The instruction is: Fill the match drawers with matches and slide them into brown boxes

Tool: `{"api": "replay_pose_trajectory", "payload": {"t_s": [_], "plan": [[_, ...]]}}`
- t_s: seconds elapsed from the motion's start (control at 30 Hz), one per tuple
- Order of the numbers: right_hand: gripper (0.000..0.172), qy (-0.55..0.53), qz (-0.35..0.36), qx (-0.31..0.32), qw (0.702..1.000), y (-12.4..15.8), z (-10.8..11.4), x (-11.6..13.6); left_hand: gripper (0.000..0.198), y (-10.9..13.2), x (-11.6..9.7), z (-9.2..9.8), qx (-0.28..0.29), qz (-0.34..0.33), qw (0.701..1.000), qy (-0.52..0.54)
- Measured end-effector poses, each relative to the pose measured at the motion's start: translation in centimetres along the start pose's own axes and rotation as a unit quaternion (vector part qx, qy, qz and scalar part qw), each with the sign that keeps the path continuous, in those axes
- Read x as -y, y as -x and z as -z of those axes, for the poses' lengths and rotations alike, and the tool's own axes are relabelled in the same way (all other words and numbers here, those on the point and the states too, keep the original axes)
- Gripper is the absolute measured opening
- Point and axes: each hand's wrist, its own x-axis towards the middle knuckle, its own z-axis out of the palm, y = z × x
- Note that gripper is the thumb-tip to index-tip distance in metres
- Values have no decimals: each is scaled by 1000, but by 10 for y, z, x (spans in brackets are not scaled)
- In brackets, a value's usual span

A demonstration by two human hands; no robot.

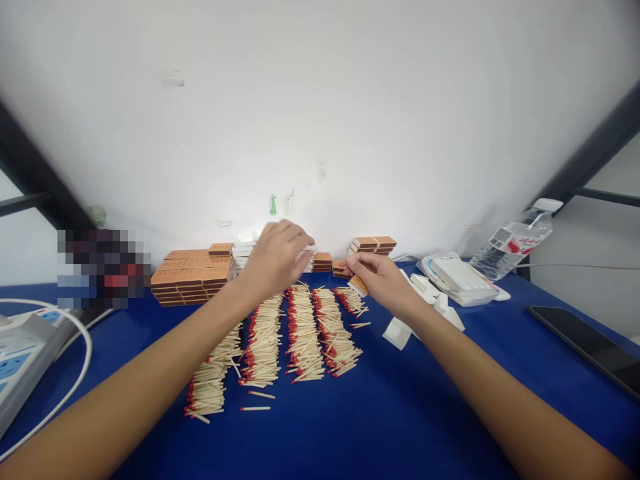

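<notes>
Bare hands (281, 255) — slender fingers (361, 261), uncovered wrists (246, 292) — long, tapering, bare forearms (165, 363)

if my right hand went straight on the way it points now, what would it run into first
Probably the small matchbox stack just past the right hand's fingertips. Depth is unclear, though: it might clear that stack and meet the left hand instead.

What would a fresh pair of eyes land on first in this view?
Probably the rows of red-tipped matches running across the middle of the blue tabletop. Next, the left hand and right hand reaching in just beyond them, and the block of stacked orange matchboxes by the wall, left of the hands. The tilted water bottle at far right also stands out.
</notes>
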Motion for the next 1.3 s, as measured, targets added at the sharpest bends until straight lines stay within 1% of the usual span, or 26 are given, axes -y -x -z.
{"api": "replay_pose_trajectory", "payload": {"t_s": [0.1,0.13,0.2,0.27,0.37,0.47,0.53,0.57,0.63,0.67,0.7,0.73,0.77,0.8,0.83,0.93,1.0,1.03,1.13,1.3], "plan": [[50,-91,-40,-36,994,6,-13,3,24,11,-36,-2,3,-62,998,33],[52,-116,-51,-37,991,9,-17,5,26,14,-45,-4,2,-72,997,42],[52,-147,-58,-35,987,13,-23,9,22,19,-55,-9,-8,-74,996,57],[50,-157,-47,-35,986,17,-26,15,16,22,-57,-13,-29,-54,995,76],[46,-167,-49,-13,985,20,-28,24,14,27,-55,-15,-72,8,991,114],[46,-173,-65,4,983,21,-28,25,10,32,-48,-5,-103,69,981,148],[47,-156,-73,-4,985,19,-28,21,10,38,-34,11,-114,101,975,164],[48,-144,-75,-10,987,17,-27,19,9,41,-24,22,-115,125,969,180],[51,-124,-73,-24,989,15,-25,13,15,50,5,46,-120,180,963,161],[52,-117,-70,-30,990,13,-24,10,19,55,22,58,-120,224,958,135],[53,-111,-67,-35,991,12,-23,8,25,60,40,70,-113,284,946,109],[53,-104,-64,-39,992,12,-22,6,33,66,57,81,-118,358,923,78],[54,-97,-60,-44,992,11,-22,5,40,72,74,91,-128,397,907,55],[54,-90,-57,-47,993,11,-21,4,44,78,89,98,-124,419,898,42],[55,-83,-54,-51,994,11,-21,3,43,85,102,104,-109,439,891,34],[59,-65,-47,-61,995,9,-21,-1,37,101,128,110,-12,480,876,40],[62,-55,-45,-70,995,8,-21,-5,36,109,138,108,41,497,865,51],[63,-51,-43,-75,995,7,-20,-7,37,112,141,106,59,503,861,56],[62,-42,-35,-97,994,3,-15,-14,43,116,145,102,83,512,853,63],[61,-29,-40,-108,993,-2,-9,-22,52,115,141,98,92,507,854,66]]}}
